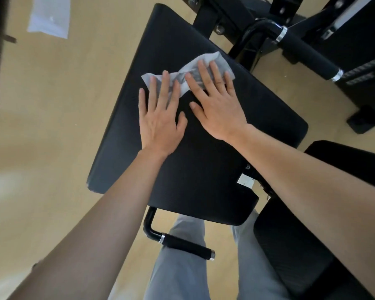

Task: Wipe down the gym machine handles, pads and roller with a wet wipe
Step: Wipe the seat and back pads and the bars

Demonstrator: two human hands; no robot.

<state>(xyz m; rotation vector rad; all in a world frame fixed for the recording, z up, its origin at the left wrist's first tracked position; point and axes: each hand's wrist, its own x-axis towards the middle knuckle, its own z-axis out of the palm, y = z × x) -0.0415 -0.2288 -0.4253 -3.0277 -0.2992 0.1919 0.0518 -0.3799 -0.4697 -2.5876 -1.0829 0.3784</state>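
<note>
Wiping the flat black vinyl pad (204, 169): left hand (160, 120) and right hand (219, 107) spread flat, pressing the crumpled white wet wipe (210, 57) onto the pad's far half. Near half likely pending; black foam-grip handle (186, 245) below pad, status unclear.

- A white wet wipe (187, 73) lies spread and crumpled on a large black pad (204, 169).
- The left hand (160, 118) and the right hand (214, 100) press flat on the wipe, fingers straight and splayed.
- A foam-gripped handle (310, 54) stands beyond the pad; another handle (186, 245) sits below it.
- A second black pad (294, 245) lies at lower right.
- The floor (52, 105) is tan.
</note>
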